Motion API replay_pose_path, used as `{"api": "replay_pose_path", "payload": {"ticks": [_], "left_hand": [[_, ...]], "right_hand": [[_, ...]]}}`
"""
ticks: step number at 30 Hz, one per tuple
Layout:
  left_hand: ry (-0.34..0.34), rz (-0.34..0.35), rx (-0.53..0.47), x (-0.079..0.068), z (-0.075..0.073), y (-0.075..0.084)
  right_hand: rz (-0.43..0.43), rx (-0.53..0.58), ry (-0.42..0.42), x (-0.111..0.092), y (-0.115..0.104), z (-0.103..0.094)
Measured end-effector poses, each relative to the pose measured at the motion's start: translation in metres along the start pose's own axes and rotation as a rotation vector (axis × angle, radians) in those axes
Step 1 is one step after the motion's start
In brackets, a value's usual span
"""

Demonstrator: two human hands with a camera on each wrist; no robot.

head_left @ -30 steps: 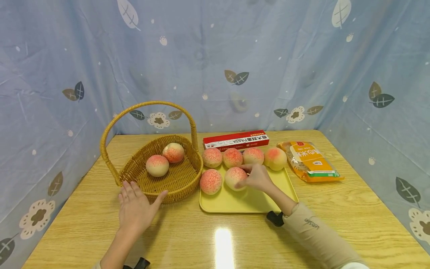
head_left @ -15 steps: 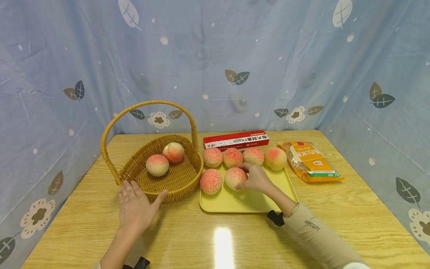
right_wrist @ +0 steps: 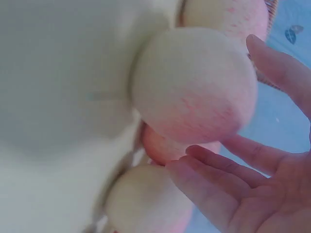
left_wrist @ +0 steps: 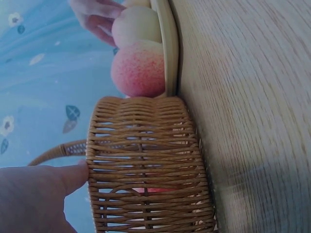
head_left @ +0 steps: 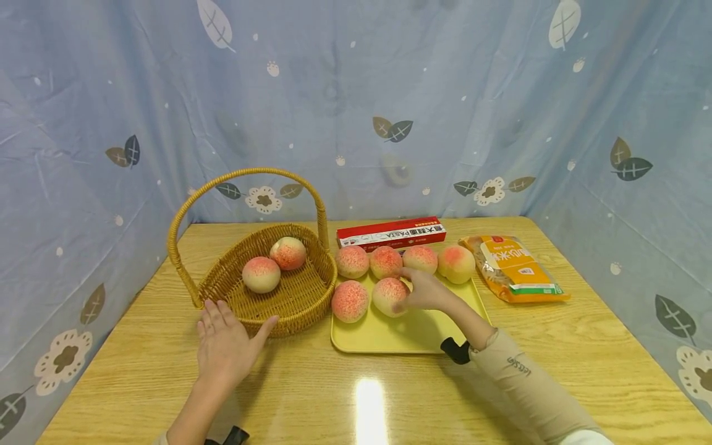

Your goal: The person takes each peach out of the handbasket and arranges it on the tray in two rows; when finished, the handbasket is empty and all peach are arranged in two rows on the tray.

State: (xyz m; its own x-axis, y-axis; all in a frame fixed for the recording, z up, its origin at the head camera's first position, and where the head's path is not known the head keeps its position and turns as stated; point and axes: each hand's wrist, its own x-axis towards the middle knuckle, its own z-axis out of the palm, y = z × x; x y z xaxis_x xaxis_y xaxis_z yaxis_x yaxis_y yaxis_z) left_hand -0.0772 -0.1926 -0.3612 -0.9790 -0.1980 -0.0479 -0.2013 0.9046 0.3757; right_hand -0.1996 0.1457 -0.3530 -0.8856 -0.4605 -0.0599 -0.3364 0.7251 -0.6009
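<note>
My left hand (head_left: 225, 346) lies with straight fingers against the near left rim of a wicker basket (head_left: 303, 321); in the left wrist view its thumb (left_wrist: 77, 175) is right at the woven rim. Inside the basket are two peaches, one nearer (head_left: 261, 275) and one farther back (head_left: 288, 253). My right hand (head_left: 425, 290) is over a yellow tray (head_left: 378, 339), beside the front-row peach (head_left: 390, 296). The right wrist view shows its fingers spread and loosely bent around that peach (right_wrist: 194, 87), thumb and fingertips close to its surface.
Several more peaches sit on the tray: one left in front (head_left: 349, 301) and a back row (head_left: 386, 262). Behind them lies a red pasta box (head_left: 392, 233). An orange-and-clear food bag (head_left: 514, 269) lies right of the tray. The basket's tall handle (head_left: 245, 172) arches over it.
The right hand has risen slightly and its fingers have loosened around the front-row peach, which stays in place. The left hand keeps its position at the basket.
</note>
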Motion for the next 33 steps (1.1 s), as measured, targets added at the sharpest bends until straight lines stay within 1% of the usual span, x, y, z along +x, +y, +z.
{"api": "replay_pose_path", "payload": {"ticks": [5,10,13,15,19,22,24,26,31,33], "left_hand": [[-0.003,0.000,-0.005,0.000,-0.001,-0.001],[0.001,0.000,-0.004,-0.001,-0.002,-0.002],[0.004,0.003,0.005,-0.001,-0.002,-0.003],[0.007,0.006,0.012,-0.001,-0.002,-0.003],[0.014,0.011,0.014,-0.001,-0.001,-0.003],[0.011,0.007,0.014,-0.001,-0.001,-0.004],[0.009,0.007,0.018,-0.001,-0.001,-0.004],[0.009,0.010,0.030,-0.001,-0.001,-0.004],[0.024,0.025,0.063,0.001,0.000,-0.002],[0.030,0.029,0.074,0.001,0.000,-0.002]], "right_hand": [[-0.051,-0.011,0.006,0.005,-0.015,-0.009],[-0.085,-0.024,0.005,0.014,-0.043,-0.011],[-0.126,-0.031,-0.001,0.023,-0.060,-0.010],[-0.159,-0.039,-0.014,0.030,-0.071,-0.009],[-0.216,-0.015,-0.072,0.049,-0.097,-0.006],[-0.247,0.038,-0.108,0.064,-0.117,0.001],[-0.263,0.042,-0.129,0.075,-0.129,0.007],[-0.275,0.009,-0.153,0.085,-0.141,0.012],[-0.311,-0.142,-0.201,0.111,-0.164,0.023],[-0.317,-0.166,-0.221,0.122,-0.172,0.030]]}}
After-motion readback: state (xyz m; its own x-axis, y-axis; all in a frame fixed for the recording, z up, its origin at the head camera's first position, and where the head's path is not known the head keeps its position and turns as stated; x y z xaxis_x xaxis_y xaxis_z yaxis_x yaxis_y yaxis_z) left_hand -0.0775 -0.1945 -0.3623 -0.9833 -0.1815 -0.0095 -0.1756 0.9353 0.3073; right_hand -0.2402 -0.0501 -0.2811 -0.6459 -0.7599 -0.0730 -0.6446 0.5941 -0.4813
